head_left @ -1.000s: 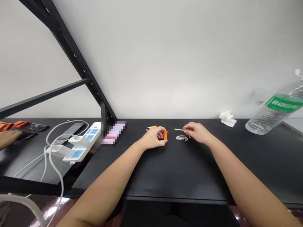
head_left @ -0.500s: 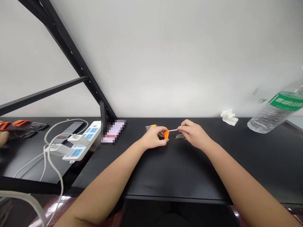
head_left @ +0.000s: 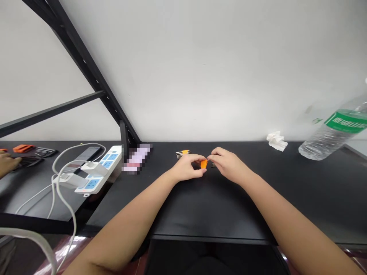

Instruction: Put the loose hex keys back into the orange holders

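Observation:
My left hand (head_left: 187, 168) pinches an orange plastic hex key holder (head_left: 203, 164) between thumb and fingers, just above the black table. Close on its right, my right hand (head_left: 231, 163) has its fingertips pressed together against the holder's edge. The hex key in that pinch is almost wholly hidden by the fingers and the holder. Below the right fingers a bit of a pile of loose hex keys (head_left: 213, 165) shows. Behind my left hand lies a second orange holder (head_left: 185, 152) with several metal hex keys (head_left: 179, 154) sticking out to the left.
A white power strip (head_left: 99, 177) with plugs and cables lies left, beside a phone (head_left: 86, 154) and a black metal frame (head_left: 97, 86). Far left, another person's hand (head_left: 8, 163) is near orange-handled tools (head_left: 24, 148). Crumpled tissue (head_left: 276, 141) and a plastic bottle (head_left: 323, 139) stand right.
My right hand has moved left, up to the orange holder. The length of hex key that showed between the hands is now hidden. At far left the other person's hand has come further into view.

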A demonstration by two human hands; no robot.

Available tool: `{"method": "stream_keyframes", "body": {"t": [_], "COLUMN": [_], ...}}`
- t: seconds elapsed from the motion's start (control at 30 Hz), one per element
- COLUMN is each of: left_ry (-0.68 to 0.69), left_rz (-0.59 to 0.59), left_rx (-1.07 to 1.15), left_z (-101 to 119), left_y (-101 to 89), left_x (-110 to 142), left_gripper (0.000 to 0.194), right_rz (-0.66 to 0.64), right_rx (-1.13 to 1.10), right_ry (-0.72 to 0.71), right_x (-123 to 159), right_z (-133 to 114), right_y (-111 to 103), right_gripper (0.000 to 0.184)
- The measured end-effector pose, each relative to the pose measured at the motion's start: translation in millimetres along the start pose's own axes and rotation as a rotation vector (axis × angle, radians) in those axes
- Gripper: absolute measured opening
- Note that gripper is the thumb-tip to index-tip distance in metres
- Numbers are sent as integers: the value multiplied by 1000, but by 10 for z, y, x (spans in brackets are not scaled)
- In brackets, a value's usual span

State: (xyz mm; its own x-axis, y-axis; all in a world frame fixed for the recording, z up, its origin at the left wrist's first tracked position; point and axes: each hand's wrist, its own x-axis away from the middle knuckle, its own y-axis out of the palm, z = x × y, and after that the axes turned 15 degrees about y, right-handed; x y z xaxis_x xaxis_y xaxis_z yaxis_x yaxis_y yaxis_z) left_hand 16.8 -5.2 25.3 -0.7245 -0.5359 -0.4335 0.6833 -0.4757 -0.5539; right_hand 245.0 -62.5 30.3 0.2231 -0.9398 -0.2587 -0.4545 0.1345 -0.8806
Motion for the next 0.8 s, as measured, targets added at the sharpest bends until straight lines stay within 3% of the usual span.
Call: {"method": "stream_keyframes", "body": {"t": [0.1,0.2,0.3,0.4,0.5,0.67,0.8], "left_ry": [-32,-119,-142,-115,-63,46,64], "left_rz": [72,151,180,193,200,213,186], "left_rx": [137,235,284,281,188,-30,-173], "left_z": [-104,-225,-279,-260,-231,-252,-272], "left_y": [43,60,52,49,60,62,36], "left_x": [1,-2,-3,1,13,40,44], "left_gripper": [41,46,47,52,52,53,54], "right_rz": [32,80,-78,-236,-292,-340,-294], "right_rx": [-165,-98,57,61,88,126,-24], "right_ry": [-5,175,382,425,431,571,554], "right_x": [-27,-60,-76,-82,-98,-111,-80], "right_z": [30,281,598,757,732,643,586], "right_y": [27,-26,-98,-124,-103,-93,-145], "right_gripper": [36,29,23,21,18,7,6]}}
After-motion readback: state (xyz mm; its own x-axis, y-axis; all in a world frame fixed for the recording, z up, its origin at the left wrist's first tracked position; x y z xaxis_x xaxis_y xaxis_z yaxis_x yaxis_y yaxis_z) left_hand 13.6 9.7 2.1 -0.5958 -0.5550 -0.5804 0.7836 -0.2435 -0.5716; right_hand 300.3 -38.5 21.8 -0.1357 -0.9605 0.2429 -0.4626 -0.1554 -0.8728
